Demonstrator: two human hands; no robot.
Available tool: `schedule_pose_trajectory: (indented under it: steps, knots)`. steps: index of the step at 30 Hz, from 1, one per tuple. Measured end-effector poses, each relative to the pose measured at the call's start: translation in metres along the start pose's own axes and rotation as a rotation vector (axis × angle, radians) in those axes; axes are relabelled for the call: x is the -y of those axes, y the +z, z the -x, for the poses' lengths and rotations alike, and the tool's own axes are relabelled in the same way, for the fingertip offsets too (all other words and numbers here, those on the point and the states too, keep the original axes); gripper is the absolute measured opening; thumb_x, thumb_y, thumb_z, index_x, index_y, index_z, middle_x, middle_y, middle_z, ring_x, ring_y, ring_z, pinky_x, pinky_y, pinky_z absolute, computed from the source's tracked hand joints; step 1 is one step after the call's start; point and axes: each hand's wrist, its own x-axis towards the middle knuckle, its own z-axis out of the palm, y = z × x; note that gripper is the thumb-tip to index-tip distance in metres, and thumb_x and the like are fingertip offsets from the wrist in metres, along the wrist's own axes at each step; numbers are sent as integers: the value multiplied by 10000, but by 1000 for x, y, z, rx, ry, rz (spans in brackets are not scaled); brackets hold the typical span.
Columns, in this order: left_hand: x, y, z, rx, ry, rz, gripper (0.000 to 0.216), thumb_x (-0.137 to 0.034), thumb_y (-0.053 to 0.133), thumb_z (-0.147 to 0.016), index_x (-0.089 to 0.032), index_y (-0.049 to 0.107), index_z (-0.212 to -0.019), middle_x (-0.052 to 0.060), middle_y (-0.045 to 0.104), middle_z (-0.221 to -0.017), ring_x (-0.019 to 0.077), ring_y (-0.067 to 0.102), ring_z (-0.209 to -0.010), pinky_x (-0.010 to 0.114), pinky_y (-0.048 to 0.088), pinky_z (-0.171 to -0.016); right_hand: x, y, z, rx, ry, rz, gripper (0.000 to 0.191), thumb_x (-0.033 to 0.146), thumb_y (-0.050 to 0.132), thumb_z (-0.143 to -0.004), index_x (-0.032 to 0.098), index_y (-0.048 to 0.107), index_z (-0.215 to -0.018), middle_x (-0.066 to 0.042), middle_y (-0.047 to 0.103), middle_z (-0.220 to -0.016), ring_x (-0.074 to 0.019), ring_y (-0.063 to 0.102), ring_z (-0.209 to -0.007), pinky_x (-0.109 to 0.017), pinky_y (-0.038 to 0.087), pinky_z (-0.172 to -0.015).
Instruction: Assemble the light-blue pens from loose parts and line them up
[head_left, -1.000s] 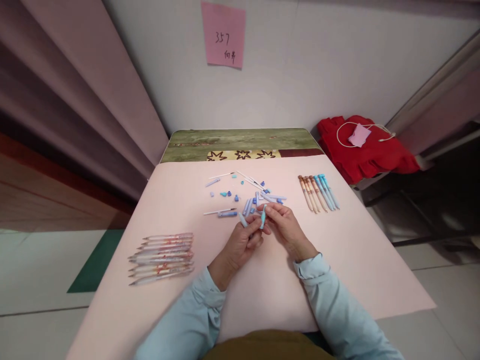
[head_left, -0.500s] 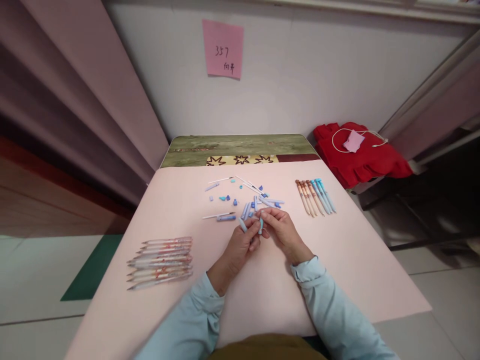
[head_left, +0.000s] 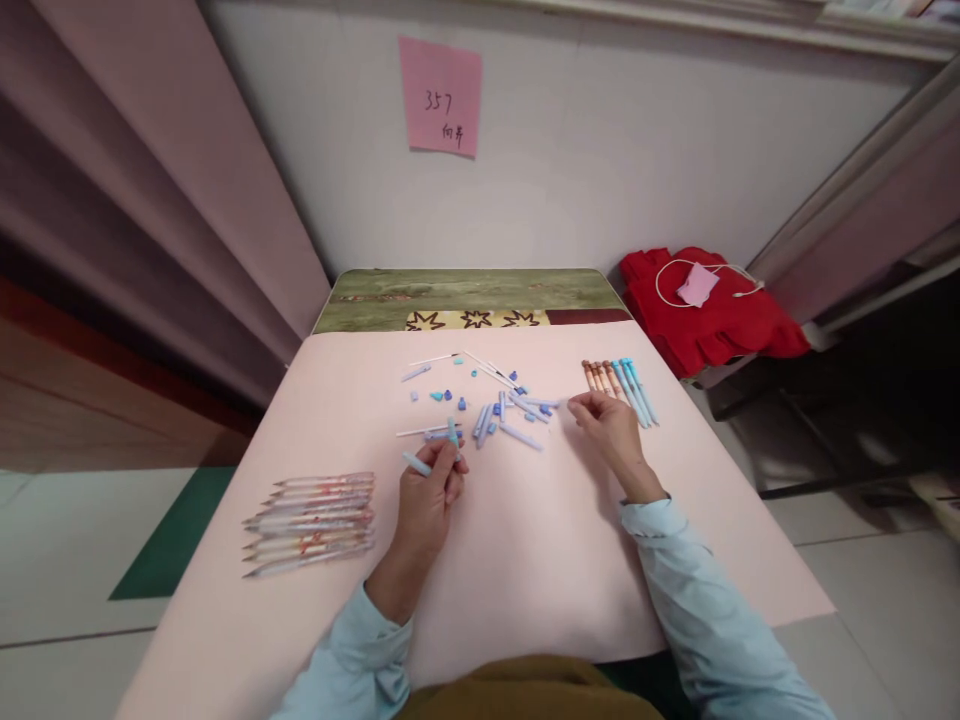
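My left hand (head_left: 429,492) is closed on light blue pen parts. One pale blue pen barrel (head_left: 417,463) sticks out to the left, and a turquoise pen part (head_left: 453,432) stands up between thumb and forefinger. My right hand (head_left: 611,435) hovers at the right edge of the loose parts, its thumb and forefinger pinched together; whether something small is between them I cannot make out. Close to those fingertips lies the end of a lilac barrel (head_left: 541,402). Another lilac barrel (head_left: 520,437) lies in front of the heap, among dark blue caps (head_left: 462,404) and white refills (head_left: 491,370).
Whole pens with brown and blue tops (head_left: 634,390) lie in a row at the right. Several pale patterned pens (head_left: 315,520) lie side by side at the left. A pink sheet (head_left: 555,560) covers the table. Red cloth (head_left: 709,325) with a white cable sits beyond its right edge.
My hands have come apart. The left moved left with the blue parts, and the right moved right, off those parts. A lilac barrel in front of the heap has come into view.
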Motion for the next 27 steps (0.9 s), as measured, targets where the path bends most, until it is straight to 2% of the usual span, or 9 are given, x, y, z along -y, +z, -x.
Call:
schedule_pose_trajectory:
  steps: [3, 8, 13, 17, 22, 25, 27]
  knots:
    - [2, 2, 2, -58, 48, -55, 241, -367, 736, -802, -154, 639, -863, -28, 598, -639, -9, 317, -371, 145, 188, -393, 0, 13, 3, 32, -84, 190, 221, 373, 596, -819, 211, 746, -798, -16, 681, -663, -173, 586, -620, -288, 401, -599]
    - [7, 0, 0, -133, 112, -97, 220, -368, 708, -829, -161, 637, -856, -26, 600, -656, -2, 316, -392, 151, 187, -398, 5, 33, 11, 31, -205, 260, 182, 342, 601, -836, 220, 735, -853, -23, 701, -768, -170, 609, -665, -276, 403, -617]
    - [10, -1, -2, -129, 119, -178, 246, -390, 705, -826, -163, 651, -900, -26, 592, -654, 11, 316, -405, 165, 203, -402, 0, 44, 16, 68, -384, 348, 188, 332, 574, -903, 241, 735, -938, -33, 702, -895, -163, 637, -746, -262, 404, -637]
    - [12, 1, 0, -109, 108, -249, 274, -410, 707, -819, -159, 657, -915, -31, 572, -638, 22, 313, -413, 174, 195, -394, -2, 50, 18, 103, -413, 443, 169, 314, 575, -918, 248, 722, -970, -30, 698, -949, -163, 640, -757, -259, 393, -614]
    - [15, 1, 0, -88, 116, -249, 281, -436, 673, -843, -161, 647, -894, -31, 573, -638, 27, 309, -414, 184, 195, -395, -1, 48, 19, 36, -385, 283, 151, 316, 599, -893, 230, 704, -959, -29, 704, -933, -161, 640, -752, -266, 431, -662]
    - [16, 0, -1, -71, 122, -243, 286, -445, 662, -848, -162, 650, -889, -30, 577, -640, 29, 313, -413, 189, 197, -395, 3, 46, 22, -25, -273, 96, 170, 346, 629, -866, 210, 685, -952, -19, 697, -821, -151, 603, -658, -274, 445, -649]
    - [15, 0, -1, -59, 119, -249, 289, -443, 669, -840, -160, 660, -897, -28, 579, -641, 31, 319, -416, 193, 201, -396, 10, 46, 26, -19, -181, -81, 193, 372, 661, -837, 204, 680, -930, -12, 684, -772, -149, 585, -638, -274, 446, -634]
